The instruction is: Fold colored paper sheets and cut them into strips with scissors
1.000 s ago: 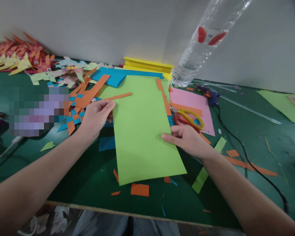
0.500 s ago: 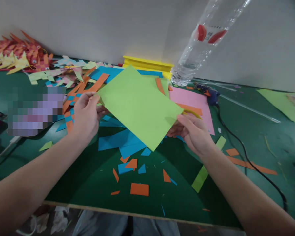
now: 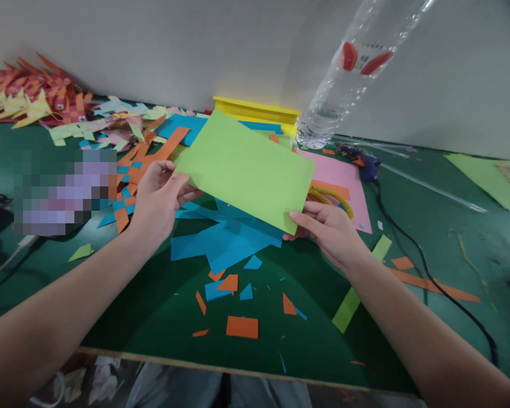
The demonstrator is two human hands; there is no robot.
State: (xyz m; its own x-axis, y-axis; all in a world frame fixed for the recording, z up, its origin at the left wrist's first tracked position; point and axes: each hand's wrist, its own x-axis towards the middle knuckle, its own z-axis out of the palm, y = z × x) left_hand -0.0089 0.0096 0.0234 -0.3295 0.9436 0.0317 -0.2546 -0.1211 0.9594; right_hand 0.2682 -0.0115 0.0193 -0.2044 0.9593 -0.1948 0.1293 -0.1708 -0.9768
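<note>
A sheet of light green paper [image 3: 246, 170] is held up above the table between both hands. At its left side, my left hand [image 3: 159, 195] pinches the edge between thumb and fingers. My right hand [image 3: 329, 232] grips the lower right corner, thumb on top. Below the sheet lie cut pieces of blue paper [image 3: 212, 243], partly covered by it. Woven orange and blue paper strips [image 3: 131, 173] rest beside my left hand. Scissors with yellow handles [image 3: 344, 203] show just behind my right hand, their blades hidden.
A clear plastic bottle [image 3: 344, 85] stands at the back. Right of it lie a glue gun [image 3: 365, 167] with a black cord and a pink sheet [image 3: 344, 170]. Folded paper fish [image 3: 38, 93] sit at the back left. Orange scraps [image 3: 242, 327] lie near the front edge.
The green sheet has turned from a diamond-like angle to a more level one. My right hand has moved slightly down along it, and more of the scissors' handles now shows.
</note>
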